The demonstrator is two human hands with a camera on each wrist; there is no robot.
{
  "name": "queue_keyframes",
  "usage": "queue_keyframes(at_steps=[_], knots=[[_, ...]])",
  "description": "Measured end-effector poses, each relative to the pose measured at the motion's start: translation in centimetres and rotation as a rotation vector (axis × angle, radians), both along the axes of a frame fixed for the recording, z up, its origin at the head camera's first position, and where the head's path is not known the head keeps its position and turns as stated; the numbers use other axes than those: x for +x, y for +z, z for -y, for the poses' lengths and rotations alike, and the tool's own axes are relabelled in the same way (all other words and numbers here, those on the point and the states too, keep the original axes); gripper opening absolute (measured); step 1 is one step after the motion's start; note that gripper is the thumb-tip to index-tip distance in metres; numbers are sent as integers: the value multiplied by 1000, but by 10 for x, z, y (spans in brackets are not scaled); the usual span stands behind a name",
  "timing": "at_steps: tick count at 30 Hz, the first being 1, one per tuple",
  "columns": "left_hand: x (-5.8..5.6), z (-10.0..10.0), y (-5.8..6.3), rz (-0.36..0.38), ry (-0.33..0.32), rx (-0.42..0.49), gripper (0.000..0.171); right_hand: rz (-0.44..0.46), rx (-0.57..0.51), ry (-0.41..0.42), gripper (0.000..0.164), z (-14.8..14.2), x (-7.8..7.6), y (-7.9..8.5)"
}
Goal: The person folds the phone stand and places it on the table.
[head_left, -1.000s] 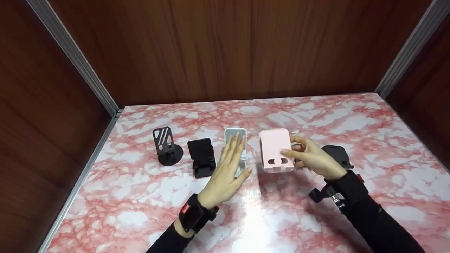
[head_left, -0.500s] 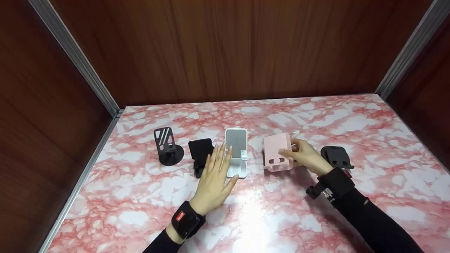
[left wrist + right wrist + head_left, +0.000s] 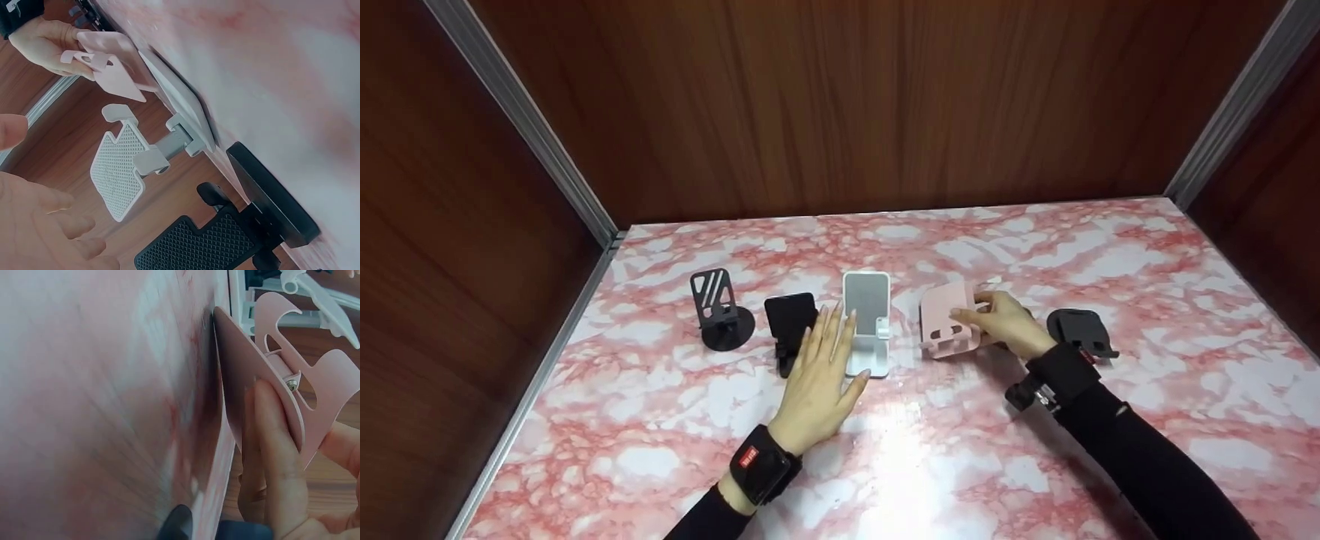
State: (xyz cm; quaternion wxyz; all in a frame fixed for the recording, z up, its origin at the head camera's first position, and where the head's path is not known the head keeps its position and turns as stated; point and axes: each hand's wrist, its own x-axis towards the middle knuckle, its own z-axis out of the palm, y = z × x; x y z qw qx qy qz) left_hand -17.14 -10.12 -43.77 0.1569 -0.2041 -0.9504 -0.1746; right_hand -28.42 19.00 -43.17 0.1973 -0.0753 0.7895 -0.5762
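Note:
My right hand [image 3: 1011,328] grips a pink phone stand [image 3: 945,309] by its right side, with the thumb on its front. In the right wrist view, fingers lie against the underside of the tilted pink base [image 3: 247,365], which is close to the tabletop; contact is unclear. My left hand [image 3: 816,390] holds nothing. Its fingers are extended, and from the head they overlap a white phone stand [image 3: 866,292] and a black phone stand [image 3: 789,315]. The left wrist view shows that hand apart from the white stand's grey-ribbed plate [image 3: 116,169] and the black stand's plate [image 3: 191,247].
A slotted black phone stand [image 3: 712,296] on a round base stands at the left. Another dark phone stand [image 3: 1081,330], folded low, is at the right. Wood-grain walls [image 3: 885,105] enclose the red-and-white marbled tabletop [image 3: 645,420] at the back and sides.
The pink stand has come down towards the tabletop and tipped, with my right hand shifting slightly left. My left hand has moved left and nearer the front, uncovering most of the white stand.

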Motion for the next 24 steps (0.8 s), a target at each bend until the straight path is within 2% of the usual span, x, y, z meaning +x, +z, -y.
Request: queue_keyframes(at_steps=[2,9,15,24], knots=[[0,0,0,-5,-6,5,72,14,6,-5,55,-1,-1,0],[0,-1,1,5,-16,23,71,23,132,-3,83,0,0,5],[1,-1,1,-9,-29,44,70,-32,195,8,79,0,-1,9],[1,-1,1,2,-28,36,71,-209,420,13,72,-1,1,11]])
